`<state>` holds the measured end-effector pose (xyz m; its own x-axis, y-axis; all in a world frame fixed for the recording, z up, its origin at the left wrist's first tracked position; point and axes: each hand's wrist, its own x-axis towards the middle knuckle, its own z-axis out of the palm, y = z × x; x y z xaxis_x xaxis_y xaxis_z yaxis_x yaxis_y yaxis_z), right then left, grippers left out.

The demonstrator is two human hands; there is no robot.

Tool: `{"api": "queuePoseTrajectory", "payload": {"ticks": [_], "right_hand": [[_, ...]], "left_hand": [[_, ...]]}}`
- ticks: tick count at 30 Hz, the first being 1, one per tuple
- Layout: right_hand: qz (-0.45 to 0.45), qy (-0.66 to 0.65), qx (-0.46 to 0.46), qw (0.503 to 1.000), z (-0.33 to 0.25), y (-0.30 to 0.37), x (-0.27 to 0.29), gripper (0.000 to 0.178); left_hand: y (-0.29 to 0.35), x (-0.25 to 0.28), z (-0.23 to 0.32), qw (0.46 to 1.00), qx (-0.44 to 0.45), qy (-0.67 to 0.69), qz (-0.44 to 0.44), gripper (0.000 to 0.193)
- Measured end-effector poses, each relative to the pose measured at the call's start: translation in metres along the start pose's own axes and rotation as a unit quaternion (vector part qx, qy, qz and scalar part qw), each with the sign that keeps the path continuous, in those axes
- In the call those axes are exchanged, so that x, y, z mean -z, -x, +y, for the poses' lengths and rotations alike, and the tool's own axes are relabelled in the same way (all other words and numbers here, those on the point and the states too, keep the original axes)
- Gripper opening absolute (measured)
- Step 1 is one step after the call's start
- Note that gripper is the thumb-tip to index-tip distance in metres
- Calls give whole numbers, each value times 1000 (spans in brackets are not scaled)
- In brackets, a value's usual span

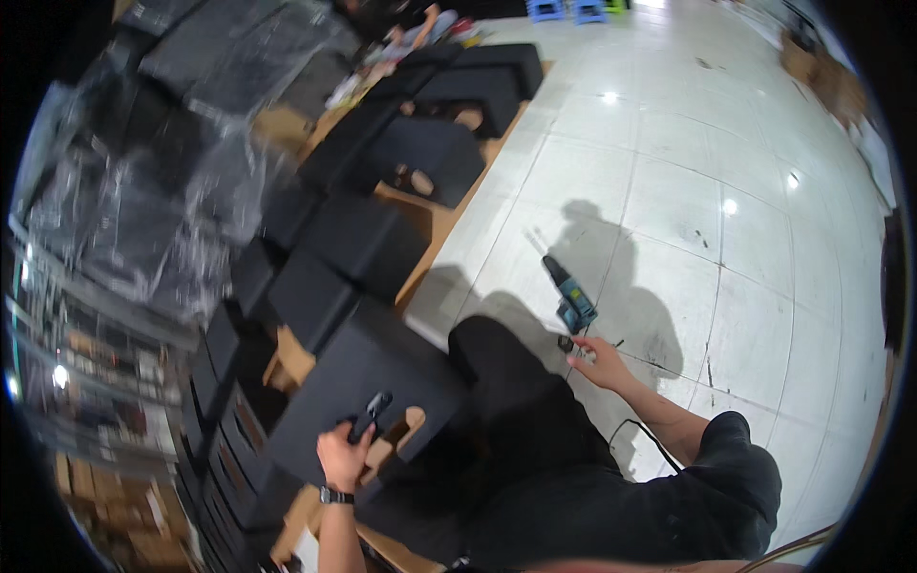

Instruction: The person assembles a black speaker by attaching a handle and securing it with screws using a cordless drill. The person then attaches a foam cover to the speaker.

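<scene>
- A dark tool (373,413) was gripped by the left hand (344,456) over a black box (330,406); scratches were risked by slipping.
- A small object (574,350) was pinched by the right hand (602,365); loosened, it could be dropped.

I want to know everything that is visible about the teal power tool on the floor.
The power tool lies on the tiled floor. Its casing looks like hard plastic, teal and black with a yellow patch. Its tapered black nose points away from the right hand, which is near its rear; contact is unclear. Thin pale pieces ahead are too blurred to identify.
</scene>
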<state>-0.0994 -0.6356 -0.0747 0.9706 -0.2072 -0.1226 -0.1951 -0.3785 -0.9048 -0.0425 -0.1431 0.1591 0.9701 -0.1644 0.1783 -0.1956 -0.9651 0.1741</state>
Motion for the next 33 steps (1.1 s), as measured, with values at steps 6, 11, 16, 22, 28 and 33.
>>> {"api": "queuePoseTrajectory", "payload": {"ticks": [6, 11, 16, 22, 28, 33], "right_hand": [[-266, -142, 87, 949, -98, 1, -75, 74], [-375, -216, 191, 881, -67, 9, -118, 79], [-400, -379, -79, 831, -38, -14, -120, 76], [-394, -248, -47, 884, -59, -5, -113, 62], [-387, -156, -85, 905, -74, -2, -104, 78], [-399, -172, -51, 899, -75, -8, -114, 83]], "left_hand": [[72, 31, 17, 999, -12, 39, 5, 30], [135, 36, 4, 994, -86, 56, -24, 28], [169, 21, 8, 993, -97, 67, -16, 29], [171, 18, 2, 993, -104, 38, -30, 31], [172, 6, 1, 991, -111, 69, 20, 29], [170, 11, 18, 993, -55, 94, 43, 25]]}}
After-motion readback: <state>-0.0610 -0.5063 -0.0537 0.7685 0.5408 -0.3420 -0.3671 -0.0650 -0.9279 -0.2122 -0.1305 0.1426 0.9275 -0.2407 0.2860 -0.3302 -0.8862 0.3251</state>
